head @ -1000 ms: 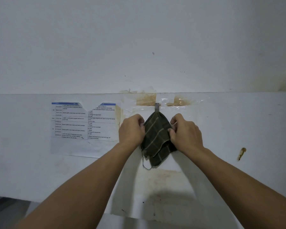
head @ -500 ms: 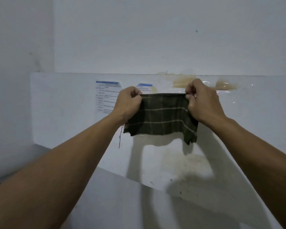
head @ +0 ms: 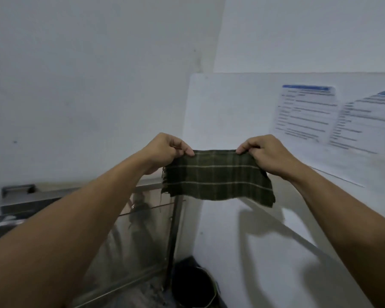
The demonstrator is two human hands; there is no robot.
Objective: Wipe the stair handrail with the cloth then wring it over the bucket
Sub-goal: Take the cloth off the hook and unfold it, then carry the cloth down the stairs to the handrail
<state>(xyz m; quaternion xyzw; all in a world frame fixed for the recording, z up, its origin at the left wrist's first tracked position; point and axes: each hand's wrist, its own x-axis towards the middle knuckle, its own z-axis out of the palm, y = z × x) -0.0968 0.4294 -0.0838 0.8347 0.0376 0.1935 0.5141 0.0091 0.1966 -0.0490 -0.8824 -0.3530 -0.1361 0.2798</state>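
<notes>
A dark green checked cloth point(head: 216, 176) with pale stripes hangs spread out flat in front of me. My left hand point(head: 165, 151) pinches its top left corner and my right hand point(head: 265, 154) pinches its top right corner, both arms stretched forward. Far below the cloth, at the bottom of the view, stands a dark bucket point(head: 193, 285) on the floor in the corner. No handrail can be told for certain in this view.
A white panel point(head: 231, 103) with printed paper sheets point(head: 307, 112) stands to the right. A shiny metal cabinet point(head: 140, 230) with a metal top edge point(head: 42, 194) stands at the left against a white wall.
The cloth came off the wall hook and was pulled open between both hands. My view has swung left, bringing the metal cabinet and the bucket into sight.
</notes>
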